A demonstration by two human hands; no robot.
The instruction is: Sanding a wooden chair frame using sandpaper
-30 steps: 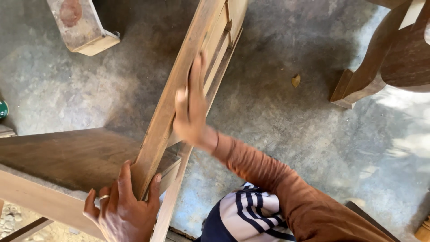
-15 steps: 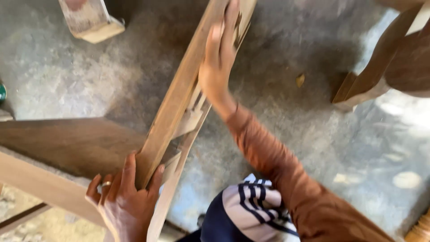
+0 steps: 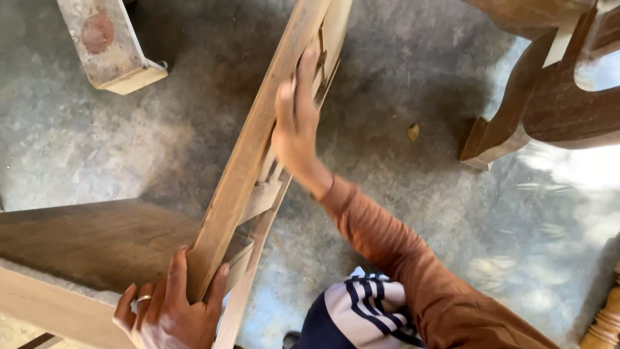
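A wooden frame point(image 3: 258, 148) is held slanting up the frame's centre.
Its lower end is gripped by the left hand point(image 3: 169, 311); the right hand point(image 3: 296, 126) is pressed flat, fingers extended.

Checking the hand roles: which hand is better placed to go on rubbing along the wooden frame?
Right. The right hand lies flat on the frame, while the left hand grips its lower end.

Daylight from the right, glare patches on concrete floor point(image 3: 549, 213), soft shadows, slight motion blur

Two hands point(image 3: 169, 313) point(image 3: 296, 129); one wooden frame point(image 3: 258, 139) — one ring point(image 3: 144, 298).
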